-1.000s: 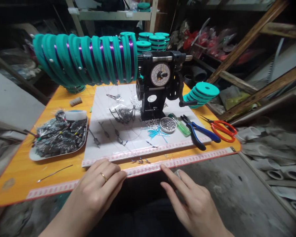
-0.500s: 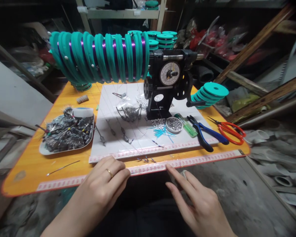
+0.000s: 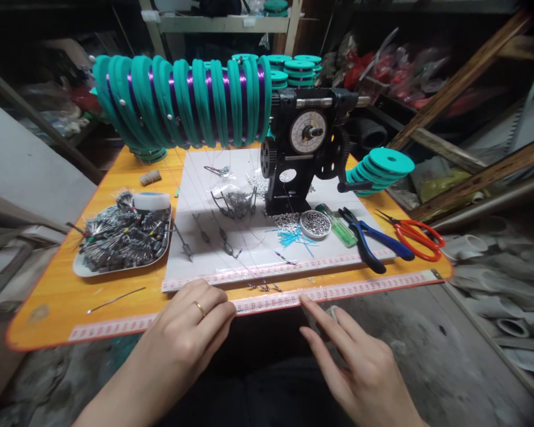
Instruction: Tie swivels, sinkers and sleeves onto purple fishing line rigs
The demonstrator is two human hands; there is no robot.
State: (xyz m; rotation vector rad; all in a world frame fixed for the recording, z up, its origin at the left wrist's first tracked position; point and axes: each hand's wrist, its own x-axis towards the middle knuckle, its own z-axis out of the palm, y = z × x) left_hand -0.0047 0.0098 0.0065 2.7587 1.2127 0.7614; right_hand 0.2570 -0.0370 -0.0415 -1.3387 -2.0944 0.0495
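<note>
At the table's front edge my left hand (image 3: 193, 329), with a ring on one finger, rests over the tape measure (image 3: 338, 292). Its fingers are curled and pressed together, and whatever they pinch is hidden. To its right, my right hand (image 3: 353, 353) has its index fingertip on the same tape, thumb held apart below the edge. Something pale (image 3: 332, 313) shows by its middle finger, too small to name. Between and beyond the hands lie small dark knotted line pieces (image 3: 264, 287). Thin lines run down from a row of teal spools (image 3: 200, 101) wound with purple line.
A black winding machine (image 3: 291, 178) stands on the white board (image 3: 258, 261). Left is a tray (image 3: 111, 274) of weights. Toward the right lie a dish of metal beads (image 3: 315, 224), a green lighter (image 3: 345, 233), blue pliers (image 3: 378, 237) and red-handled scissors (image 3: 416, 237).
The whole view has shifted very slightly. Both hands hold the same places on the tape, and nothing else has visibly moved.
</note>
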